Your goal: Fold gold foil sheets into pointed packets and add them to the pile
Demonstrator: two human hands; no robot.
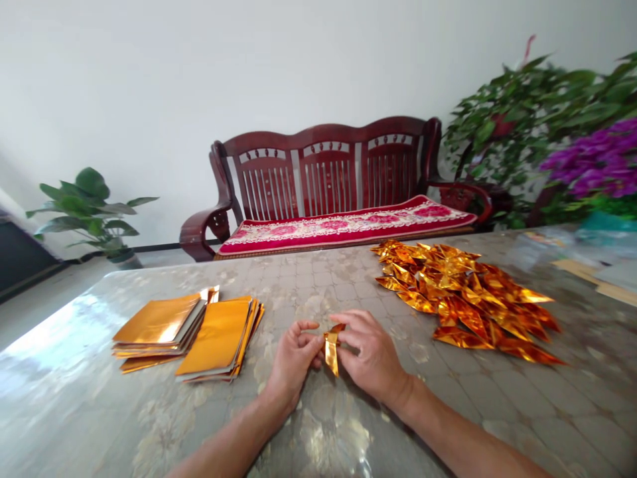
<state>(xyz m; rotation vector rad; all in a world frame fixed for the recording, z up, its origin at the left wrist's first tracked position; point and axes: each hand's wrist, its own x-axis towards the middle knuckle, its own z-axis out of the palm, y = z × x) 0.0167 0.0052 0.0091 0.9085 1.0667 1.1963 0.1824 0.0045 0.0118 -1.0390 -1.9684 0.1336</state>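
Between my two hands, just above the table, is a folded piece of gold foil paper [331, 353], narrow and pointed at its lower end. My left hand [297, 352] pinches its left side between thumb and fingers. From the right, my right hand [371, 352] has its fingers closed round the other side, the index finger reaching over the top. Left of my hands lie two stacks of flat gold foil paper sheets [213, 337]. A heap of folded gold foil pieces [462, 292] with pointed ends spreads to the right.
The table [438, 411] has a patterned, glossy cover. Clear plastic bags [542, 242] and pale cardboard [617, 293] lie at its right end. Behind stands a dark red wooden bench [323, 172] with a red floral cushion. Potted plants [89, 212] and purple flowers [597, 159] flank it.
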